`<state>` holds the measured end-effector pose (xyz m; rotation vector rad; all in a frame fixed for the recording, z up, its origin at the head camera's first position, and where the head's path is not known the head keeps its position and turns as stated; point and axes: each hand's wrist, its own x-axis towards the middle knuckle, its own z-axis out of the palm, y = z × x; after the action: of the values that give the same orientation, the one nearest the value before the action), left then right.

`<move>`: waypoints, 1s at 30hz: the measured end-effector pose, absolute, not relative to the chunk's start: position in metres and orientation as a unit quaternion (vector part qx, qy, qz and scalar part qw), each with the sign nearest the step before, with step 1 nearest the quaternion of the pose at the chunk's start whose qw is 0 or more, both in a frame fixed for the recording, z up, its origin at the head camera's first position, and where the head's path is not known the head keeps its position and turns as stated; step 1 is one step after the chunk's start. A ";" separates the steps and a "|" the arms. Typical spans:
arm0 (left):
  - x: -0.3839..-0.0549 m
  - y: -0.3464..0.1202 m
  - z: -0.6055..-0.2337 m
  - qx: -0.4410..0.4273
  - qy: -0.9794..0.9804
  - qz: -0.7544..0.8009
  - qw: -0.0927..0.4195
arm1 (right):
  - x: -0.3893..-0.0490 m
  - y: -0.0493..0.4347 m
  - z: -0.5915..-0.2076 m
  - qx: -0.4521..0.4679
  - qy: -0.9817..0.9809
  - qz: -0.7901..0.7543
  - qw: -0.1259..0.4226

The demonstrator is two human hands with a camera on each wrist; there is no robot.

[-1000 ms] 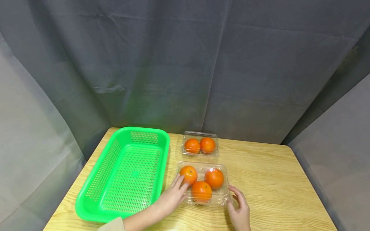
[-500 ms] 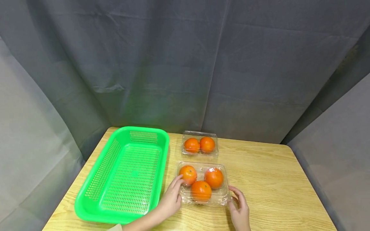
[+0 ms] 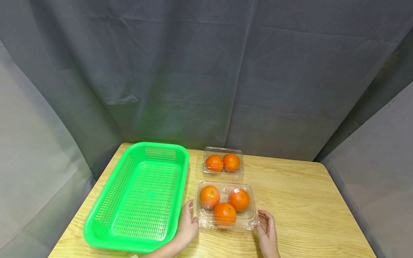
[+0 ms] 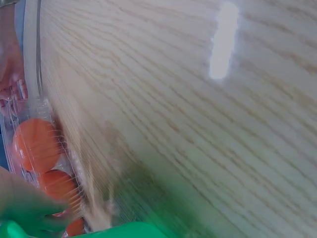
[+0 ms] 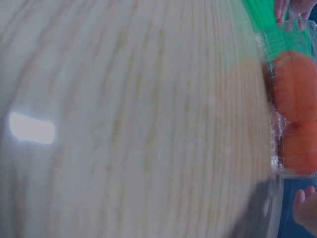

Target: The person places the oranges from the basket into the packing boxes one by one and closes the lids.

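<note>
A clear plastic clamshell box (image 3: 242, 219) holding three oranges lies on the table in the head view. My left hand (image 3: 188, 224) is at its left side, fingers fairly straight and thumb spread toward the box wall. At the opposite side is my right hand (image 3: 267, 233), its fingers loosely bent and fingertips right by the box's near right corner. The right wrist view shows the right hand (image 5: 307, 210) just past the end of the box (image 5: 297, 173). In the left wrist view my left hand (image 4: 29, 203) overlaps the oranges (image 4: 37, 144).
A green perforated basket (image 3: 184, 172) stands left of the box, close to my left forearm. Behind the box sits a smaller clear box (image 3: 239, 172) with two oranges (image 3: 231, 162). The wooden table (image 3: 300, 200) ends at a grey curtain (image 3: 180, 89).
My left hand has drawn back from over the left orange to the box's left side, and its thumb has spread. The right hand has barely shifted. The oranges stay in place.
</note>
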<state>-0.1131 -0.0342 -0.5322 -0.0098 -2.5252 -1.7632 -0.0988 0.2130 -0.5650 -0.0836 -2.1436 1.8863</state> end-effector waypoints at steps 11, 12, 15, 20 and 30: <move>-0.109 -0.036 -0.534 0.060 -0.771 -0.634 -0.004 | -0.102 0.222 -0.565 -0.114 -0.720 0.685 0.016; -0.108 -0.036 -0.535 0.063 -0.770 -0.634 -0.013 | -0.101 0.222 -0.565 -0.117 -0.715 0.690 0.013; -0.106 -0.036 -0.538 0.067 -0.762 -0.643 -0.043 | -0.101 0.222 -0.565 -0.119 -0.715 0.689 -0.003; -0.104 -0.036 -0.545 0.057 -0.737 -0.670 -0.071 | -0.101 0.222 -0.567 -0.093 -0.707 0.700 -0.032; -0.104 -0.037 -0.549 0.063 -0.702 -0.702 -0.100 | -0.103 0.225 -0.568 -0.115 -0.688 0.709 -0.103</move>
<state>-0.1043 -0.0369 -0.5492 0.2123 -2.3589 -2.3580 -0.1034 0.2250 -0.5676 -0.3881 -2.3164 2.3870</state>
